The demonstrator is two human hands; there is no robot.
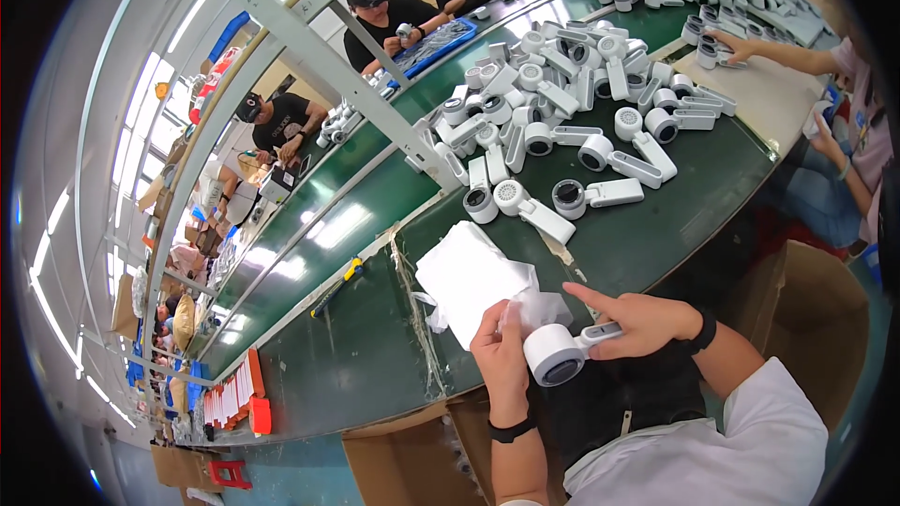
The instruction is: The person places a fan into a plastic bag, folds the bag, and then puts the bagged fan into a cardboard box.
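My right hand point(647, 323) holds a white handheld device point(553, 356) by its slim handle, thumb and lower fingers closed around it, while the index finger points out straight toward the left. The device hangs over the near edge of the green worktop point(366, 356), its round head turned to the left hand and its dark, grey-ringed end facing down toward me. My left hand point(502, 356) has its fingers narrowed in a pinch on a thin translucent film point(544, 309), at the near right corner of a stack of white sheets point(469, 272). The device's head sits just beside this hand; I cannot tell whether they touch. Both wrists wear dark bands.

Beyond the sheets I see a large heap of similar devices point(553, 84), tumbled at all angles, with a few lying loose along its near side. A yellow-and-black tool point(337, 287) rests on the worktop left of the sheets. To my right, a co-worker's hand point(736, 49) reaches onto another device near a pale board. One cardboard box point(398, 454) stands below the worktop's near edge, and another large box point(811, 319) stands at my right.
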